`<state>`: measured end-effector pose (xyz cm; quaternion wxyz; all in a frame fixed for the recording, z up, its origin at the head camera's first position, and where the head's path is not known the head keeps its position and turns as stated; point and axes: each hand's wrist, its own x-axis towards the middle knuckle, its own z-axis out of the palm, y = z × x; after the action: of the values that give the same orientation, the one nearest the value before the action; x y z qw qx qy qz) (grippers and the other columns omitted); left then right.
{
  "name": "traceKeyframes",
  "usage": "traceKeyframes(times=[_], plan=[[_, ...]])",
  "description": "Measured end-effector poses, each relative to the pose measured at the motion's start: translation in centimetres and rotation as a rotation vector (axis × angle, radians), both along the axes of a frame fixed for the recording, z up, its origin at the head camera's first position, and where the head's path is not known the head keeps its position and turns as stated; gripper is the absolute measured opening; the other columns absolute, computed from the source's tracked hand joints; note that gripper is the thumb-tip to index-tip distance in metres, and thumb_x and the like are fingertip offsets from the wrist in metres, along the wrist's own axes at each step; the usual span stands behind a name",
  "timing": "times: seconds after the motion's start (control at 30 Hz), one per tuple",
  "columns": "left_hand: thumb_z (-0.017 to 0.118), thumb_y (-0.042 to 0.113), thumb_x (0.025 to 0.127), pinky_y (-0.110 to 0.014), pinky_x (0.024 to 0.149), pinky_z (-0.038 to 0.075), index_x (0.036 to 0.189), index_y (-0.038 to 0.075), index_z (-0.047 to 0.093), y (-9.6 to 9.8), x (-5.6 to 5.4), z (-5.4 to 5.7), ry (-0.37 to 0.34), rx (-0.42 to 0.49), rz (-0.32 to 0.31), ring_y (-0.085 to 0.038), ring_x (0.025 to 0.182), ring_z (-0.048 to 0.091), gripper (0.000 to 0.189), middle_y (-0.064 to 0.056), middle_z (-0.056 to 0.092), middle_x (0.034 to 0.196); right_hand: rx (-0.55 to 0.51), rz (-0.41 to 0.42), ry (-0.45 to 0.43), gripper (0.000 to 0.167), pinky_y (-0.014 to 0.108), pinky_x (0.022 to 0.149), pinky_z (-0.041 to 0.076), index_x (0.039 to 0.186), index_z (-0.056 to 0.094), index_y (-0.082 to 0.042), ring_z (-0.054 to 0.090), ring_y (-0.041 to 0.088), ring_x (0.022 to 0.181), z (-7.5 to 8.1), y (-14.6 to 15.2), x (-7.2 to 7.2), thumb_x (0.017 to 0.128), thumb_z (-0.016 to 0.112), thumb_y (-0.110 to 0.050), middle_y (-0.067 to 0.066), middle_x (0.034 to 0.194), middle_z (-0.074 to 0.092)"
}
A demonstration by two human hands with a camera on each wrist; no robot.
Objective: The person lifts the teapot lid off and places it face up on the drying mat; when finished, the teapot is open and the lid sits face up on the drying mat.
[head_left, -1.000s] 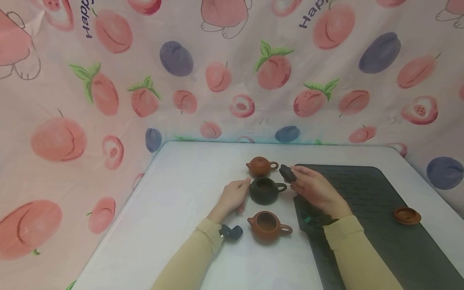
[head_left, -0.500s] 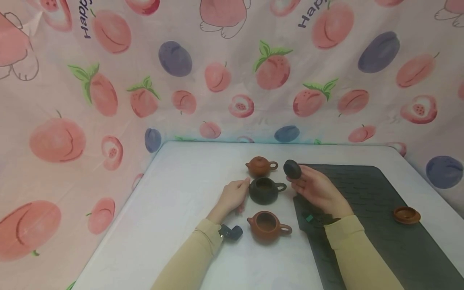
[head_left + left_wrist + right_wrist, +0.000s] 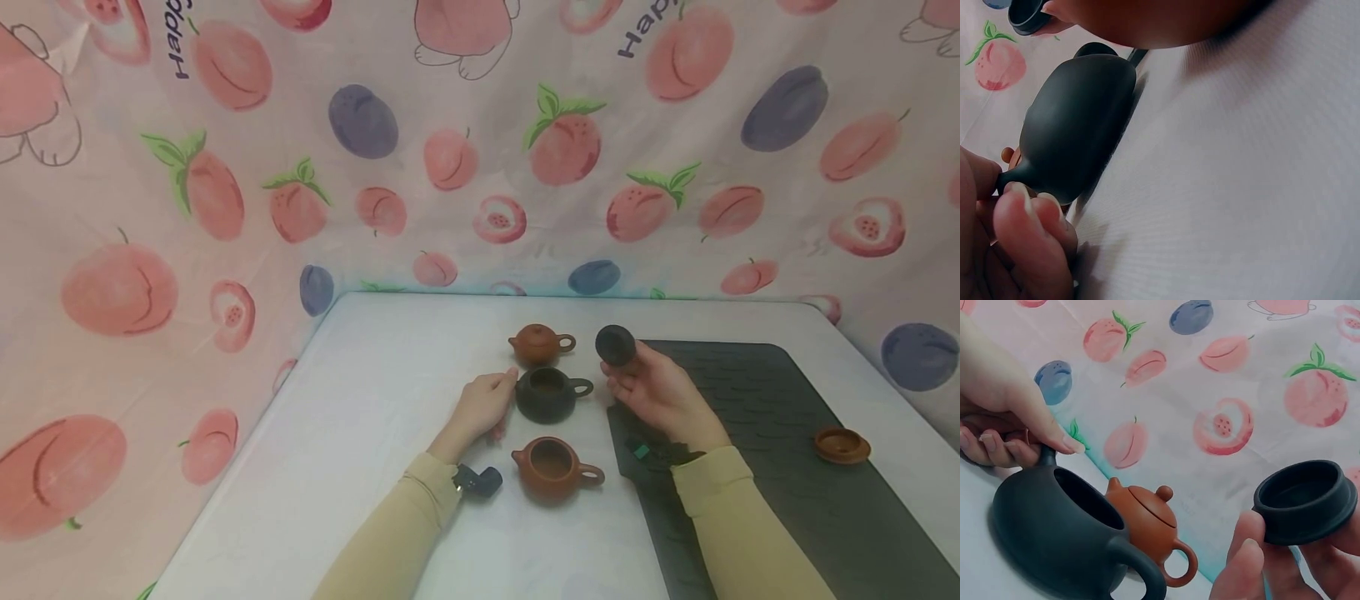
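A dark teapot (image 3: 546, 398) without its lid stands on the white table; its opening shows in the right wrist view. My left hand (image 3: 483, 404) pinches its spout (image 3: 1016, 175) between thumb and fingers. Up and to the right of this pot, my right hand (image 3: 662, 392) holds the dark round lid (image 3: 616, 345) in its fingertips. The lid's hollow, rimmed underside (image 3: 1300, 487) faces up toward the right wrist camera. Behind the dark pot sits a lidded reddish-brown teapot (image 3: 537, 345). An open reddish-brown teapot (image 3: 551, 475) is nearer to me.
A black ridged tea tray (image 3: 780, 500) covers the table's right side. On its right edge lies a reddish-brown lid (image 3: 842, 446), turned hollow side up. A fruit-print cloth (image 3: 465, 108) hangs behind and to the left of the white table (image 3: 315, 467).
My right hand has shifted slightly right and turned the dark lid, so its flat round face shows in the head view. The left hand and the teapots have not moved.
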<state>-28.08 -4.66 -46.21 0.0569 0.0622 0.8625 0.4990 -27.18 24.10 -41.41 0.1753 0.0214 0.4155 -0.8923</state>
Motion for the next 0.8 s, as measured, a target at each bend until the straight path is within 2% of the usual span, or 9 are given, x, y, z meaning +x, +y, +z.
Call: traceKeyframes(times=[0.1,0.2,0.3,0.37,0.43,0.5,0.57,0.7,0.8], plan=[[0.040,0.054,0.108,-0.027,0.037,0.041,0.073,0.012,0.054,0.02,-0.01,-0.01,-0.003,0.005,-0.001,-0.017,0.034,0.053,0.056,-0.004,0.051,0.044,-0.018,-0.025,-0.020,0.023,0.033,0.089,0.051,0.117,0.067,-0.015,0.064,0.022,0.105,0.06,-0.02,-0.08,0.108,0.055,-0.033,0.005,0.113,0.071],[0.040,0.054,0.108,-0.027,0.037,0.041,0.073,0.012,0.054,0.04,-0.01,0.00,-0.006,0.008,-0.001,-0.016,0.034,0.053,0.056,-0.004,0.051,0.044,0.012,-0.043,-0.021,0.036,0.033,0.089,0.051,0.131,0.052,-0.017,0.065,0.022,0.105,0.24,-0.12,-0.08,0.106,0.055,-0.042,0.004,0.115,0.069],[0.040,0.054,0.108,-0.027,0.037,0.041,0.073,0.013,0.054,0.03,0.01,0.01,-0.008,0.008,-0.001,-0.016,0.034,0.053,0.056,-0.004,0.050,0.044,0.095,-0.049,-0.008,0.055,0.036,0.104,0.044,0.144,0.036,-0.018,0.065,0.020,0.107,0.45,-0.29,-0.01,0.104,0.054,-0.050,0.001,0.120,0.065],[0.040,0.054,0.108,-0.027,0.037,0.040,0.074,0.012,0.054,0.03,0.03,0.04,-0.010,0.006,-0.002,-0.016,0.034,0.052,0.055,-0.003,0.050,0.044,0.170,-0.049,0.009,0.067,0.040,0.115,0.034,0.152,0.025,-0.017,0.064,0.018,0.109,0.53,-0.39,0.04,0.103,0.053,-0.053,0.001,0.126,0.059],[0.040,0.053,0.108,-0.027,0.037,0.040,0.074,0.012,0.054,0.03,0.06,0.07,-0.011,0.006,-0.002,-0.016,0.034,0.052,0.055,-0.003,0.050,0.044,0.257,-0.053,0.028,0.075,0.042,0.118,0.027,0.157,0.019,-0.015,0.062,0.016,0.109,0.59,-0.48,0.09,0.103,0.053,-0.054,0.002,0.132,0.054],[0.040,0.053,0.108,-0.027,0.037,0.040,0.074,0.012,0.054,0.03,0.09,0.10,-0.010,0.002,-0.002,-0.016,0.034,0.052,0.055,-0.004,0.050,0.044,0.377,-0.050,0.064,0.078,0.041,0.116,0.031,0.158,0.019,-0.010,0.061,0.015,0.109,0.57,-0.53,0.11,0.103,0.057,-0.051,0.003,0.135,0.048],[0.040,0.053,0.108,-0.027,0.037,0.040,0.074,0.012,0.054,0.04,0.12,0.13,-0.009,0.002,-0.002,-0.016,0.034,0.052,0.055,-0.004,0.051,0.044,0.497,-0.044,0.102,0.077,0.039,0.110,0.036,0.156,0.025,-0.005,0.058,0.016,0.109,0.53,-0.57,0.14,0.102,0.063,-0.044,0.005,0.134,0.047],[0.040,0.052,0.108,-0.026,0.037,0.040,0.073,0.012,0.054,0.06,0.10,0.13,-0.007,-0.002,-0.002,-0.016,0.033,0.052,0.055,-0.004,0.051,0.044,0.670,-0.034,0.169,0.066,0.038,0.107,0.039,0.143,0.037,-0.001,0.052,0.021,0.109,0.48,-0.56,0.26,0.098,0.074,-0.032,0.005,0.117,0.049],[0.040,0.052,0.108,-0.026,0.037,0.040,0.073,0.012,0.054,0.07,0.07,0.12,-0.007,-0.003,-0.001,-0.016,0.033,0.052,0.055,-0.004,0.051,0.044,0.736,-0.043,0.177,0.080,0.044,0.114,0.035,0.152,0.030,-0.001,0.048,0.026,0.125,0.45,-0.53,0.37,0.094,0.079,-0.029,0.014,0.133,0.050]])
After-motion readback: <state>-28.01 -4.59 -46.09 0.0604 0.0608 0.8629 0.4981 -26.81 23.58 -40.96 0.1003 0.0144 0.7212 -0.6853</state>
